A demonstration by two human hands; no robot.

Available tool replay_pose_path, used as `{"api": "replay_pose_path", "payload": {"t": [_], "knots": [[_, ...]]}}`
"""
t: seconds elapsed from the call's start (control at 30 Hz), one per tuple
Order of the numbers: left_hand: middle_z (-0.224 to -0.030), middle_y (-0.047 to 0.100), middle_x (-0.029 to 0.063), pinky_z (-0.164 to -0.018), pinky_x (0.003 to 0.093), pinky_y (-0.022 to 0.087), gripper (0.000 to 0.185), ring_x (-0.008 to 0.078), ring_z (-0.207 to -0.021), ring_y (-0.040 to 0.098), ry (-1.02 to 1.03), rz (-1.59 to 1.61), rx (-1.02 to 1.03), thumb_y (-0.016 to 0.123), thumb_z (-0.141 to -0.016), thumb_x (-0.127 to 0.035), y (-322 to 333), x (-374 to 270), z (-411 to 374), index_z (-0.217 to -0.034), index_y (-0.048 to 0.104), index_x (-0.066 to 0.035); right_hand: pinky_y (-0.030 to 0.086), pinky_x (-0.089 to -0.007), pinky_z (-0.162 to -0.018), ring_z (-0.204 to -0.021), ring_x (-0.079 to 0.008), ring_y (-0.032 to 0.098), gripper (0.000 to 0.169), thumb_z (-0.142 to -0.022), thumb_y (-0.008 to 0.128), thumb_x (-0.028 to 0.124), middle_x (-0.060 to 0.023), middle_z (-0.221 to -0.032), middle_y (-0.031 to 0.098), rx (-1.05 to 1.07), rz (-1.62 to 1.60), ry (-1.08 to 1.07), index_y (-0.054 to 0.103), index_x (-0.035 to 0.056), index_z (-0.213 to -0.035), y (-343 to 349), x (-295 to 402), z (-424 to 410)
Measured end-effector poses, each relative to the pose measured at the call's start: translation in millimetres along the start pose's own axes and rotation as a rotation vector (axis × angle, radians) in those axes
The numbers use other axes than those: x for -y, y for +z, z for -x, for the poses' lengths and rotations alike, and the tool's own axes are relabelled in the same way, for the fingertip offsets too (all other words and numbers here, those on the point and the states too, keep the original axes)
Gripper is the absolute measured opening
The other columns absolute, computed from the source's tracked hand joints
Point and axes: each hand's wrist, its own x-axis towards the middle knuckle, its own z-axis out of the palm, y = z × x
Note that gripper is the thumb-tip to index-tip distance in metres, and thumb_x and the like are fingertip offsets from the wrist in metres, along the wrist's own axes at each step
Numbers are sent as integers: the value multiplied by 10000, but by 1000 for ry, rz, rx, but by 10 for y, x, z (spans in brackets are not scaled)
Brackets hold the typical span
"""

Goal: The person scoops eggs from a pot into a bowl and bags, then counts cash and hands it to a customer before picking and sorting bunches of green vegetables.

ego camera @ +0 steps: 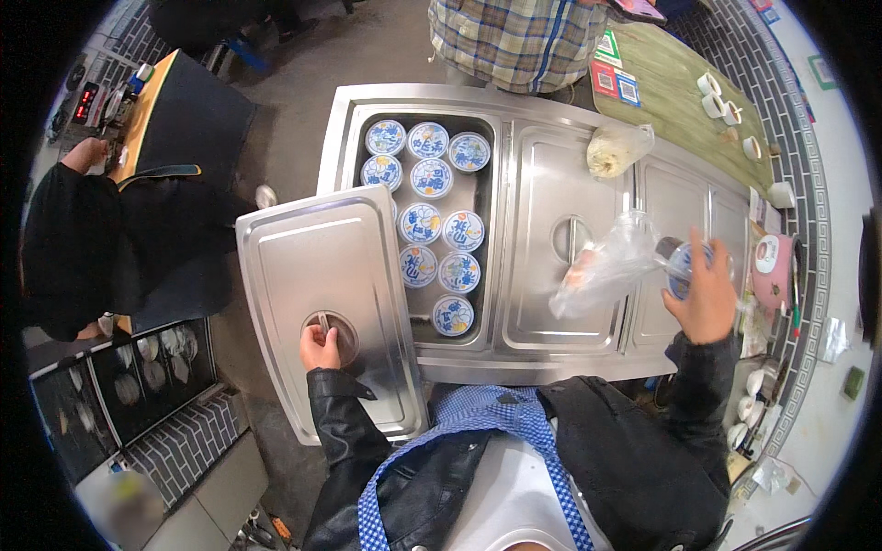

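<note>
My left hand grips the handle of a stainless steel lid, which sits aslant over the left edge of a rectangular steel well. Several round sealed cups with blue and white printed tops stand in the well. Over the counter's right part, my right hand is around a similar sealed cup, slightly blurred. A clear plastic bag with something pinkish inside lies just left of that hand; whether the fingers also hold it, I cannot tell. Another bag with pale food rests on the closed lids.
Closed steel lids cover the wells to the right. Beyond is a green table with small white cups and printed cards. A person in a plaid shirt stands at the far edge. Another person in black works at left. A pink appliance stands at right.
</note>
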Motion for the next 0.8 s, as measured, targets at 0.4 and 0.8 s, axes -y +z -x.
{"api": "replay_pose_path", "payload": {"t": [0.4,0.8], "knots": [[-653,522,-6,-555,243,424,196,91,-578,469,-63,123,17,714,-715,-100,-14,293,-280,-804,553,-32,484,-418,-763,-928,-362,546,908,-535,754,237,-216,-1087,453,263,429,222,336,81,-1327,-68,-72,-622],[-671,550,14,-562,254,429,181,105,-586,500,-45,192,5,709,-708,-87,-87,411,-325,-801,567,-27,484,-443,-754,-887,-411,561,913,-568,742,409,-280,-1024,474,166,-255,-285,349,41,-1306,803,1967,-1670]]}}
